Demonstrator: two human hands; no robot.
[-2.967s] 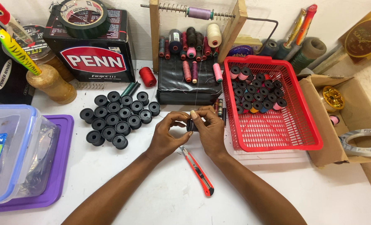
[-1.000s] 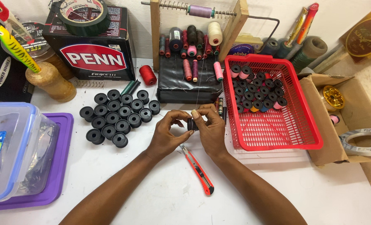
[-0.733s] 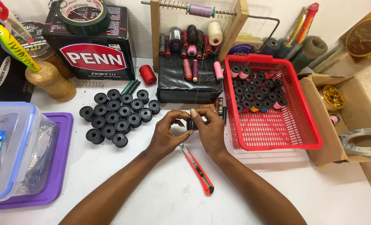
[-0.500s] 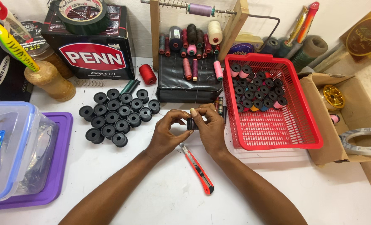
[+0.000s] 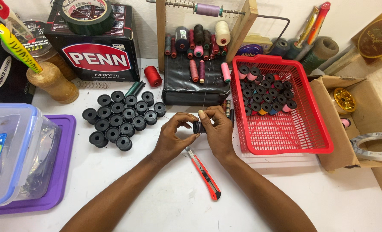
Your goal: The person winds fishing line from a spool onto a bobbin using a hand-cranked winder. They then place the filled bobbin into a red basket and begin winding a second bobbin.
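On the white counter (image 5: pixel 165 202), a clear plastic tub (image 5: pixel 10 154) on a purple lid (image 5: pixel 64 167) crowds the left edge, with a cluster of empty black bobbins (image 5: pixel 120 120) just right of it. At the middle, the left hand (image 5: pixel 171 137) and right hand (image 5: pixel 219 133) meet, both pinching one black bobbin (image 5: pixel 198 127) just above the counter, a thin thread (image 5: pixel 204 90) running up from it toward the wooden spool rack (image 5: pixel 203 30); a red utility knife (image 5: pixel 203 175) lies just below them. To the right a red basket (image 5: pixel 285 129) of wound bobbins sits beside a cardboard box (image 5: pixel 350 124) at the right edge, and bare counter lies open along the near edge.
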